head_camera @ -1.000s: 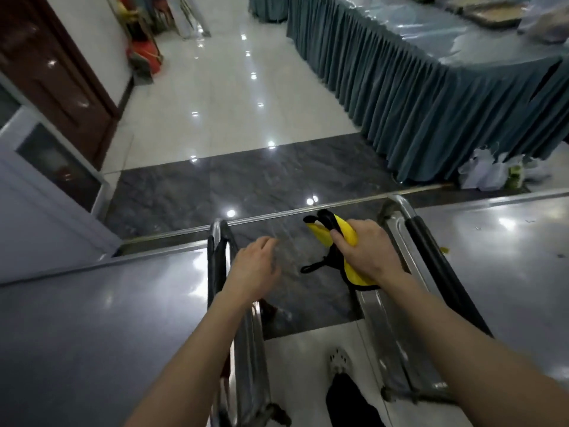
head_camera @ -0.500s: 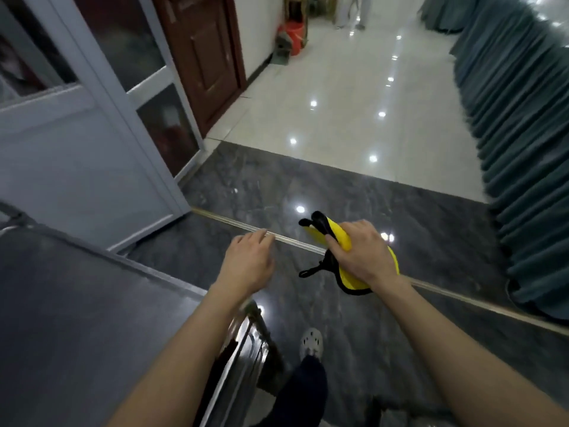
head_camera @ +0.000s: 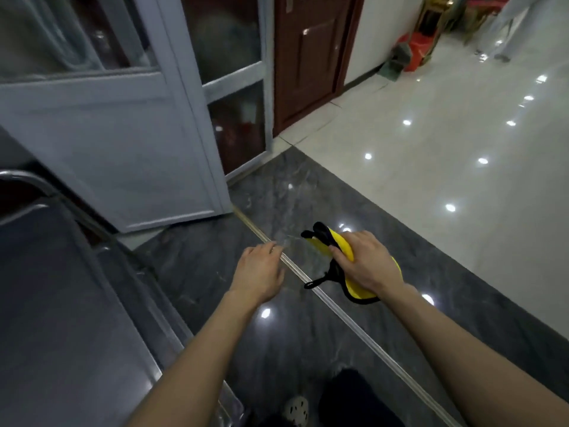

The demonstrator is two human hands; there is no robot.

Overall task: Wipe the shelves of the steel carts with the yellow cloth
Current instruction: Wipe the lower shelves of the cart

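Note:
My right hand (head_camera: 363, 263) is closed around the yellow cloth (head_camera: 358, 291), which has a black edging and a black loop hanging below my fingers. It is held in the air above the dark marble floor. My left hand (head_camera: 258, 272) hovers beside it, empty, fingers loosely curled and apart. A steel cart (head_camera: 61, 303) fills the lower left; its flat grey top shelf and shiny rail run diagonally toward my left forearm. Neither hand touches the cart.
A grey-framed glass door (head_camera: 129, 143) stands behind the cart, with a brown wooden door (head_camera: 311, 60) further right. A metal floor strip (head_camera: 338, 315) crosses the dark floor. Glossy white tiles lie at right. My shoe (head_camera: 297, 409) shows at the bottom.
The view has swung left: the second cart and the draped table have left the frame. My left hand has come off the cart's rail. The cloth stays in my right hand.

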